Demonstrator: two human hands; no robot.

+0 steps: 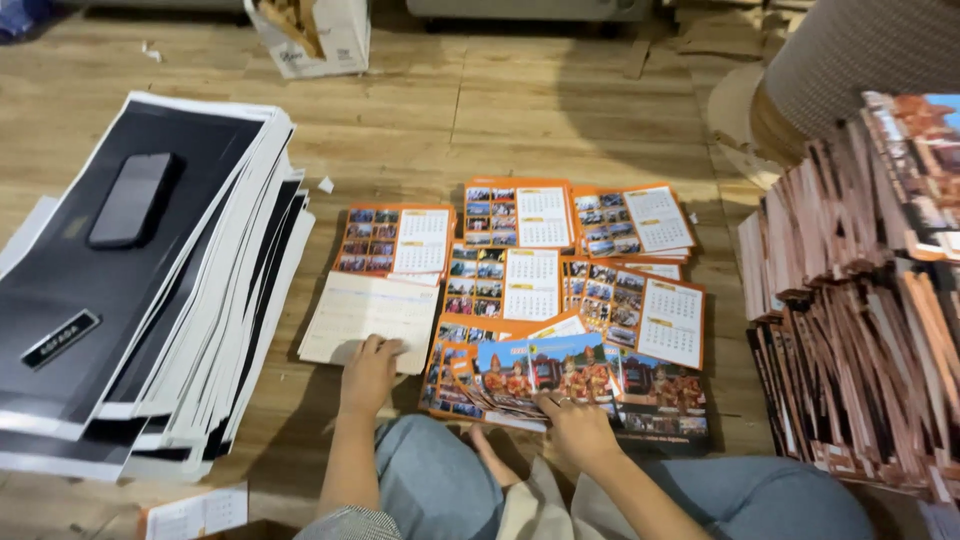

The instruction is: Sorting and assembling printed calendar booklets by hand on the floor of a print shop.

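Wooden floor (520, 110), tall stack of black-and-white sheets (150, 300) at left (a dark phone (132, 198) on top), orange calendar pages (560, 260) spread in piles ahead, left hand (368, 372) flat, fingers open on a pale sheet (355, 315), right hand (575, 425) pinching fanned picture cards (540, 375) near the knees.

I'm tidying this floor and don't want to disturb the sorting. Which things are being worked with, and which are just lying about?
In use:
left hand on the pale sheet pile
right hand on the blue picture sheets
orange calendar piles

Lying about:
phone on the black-and-white sheet stack
cardboard box
bundled stacks on the right
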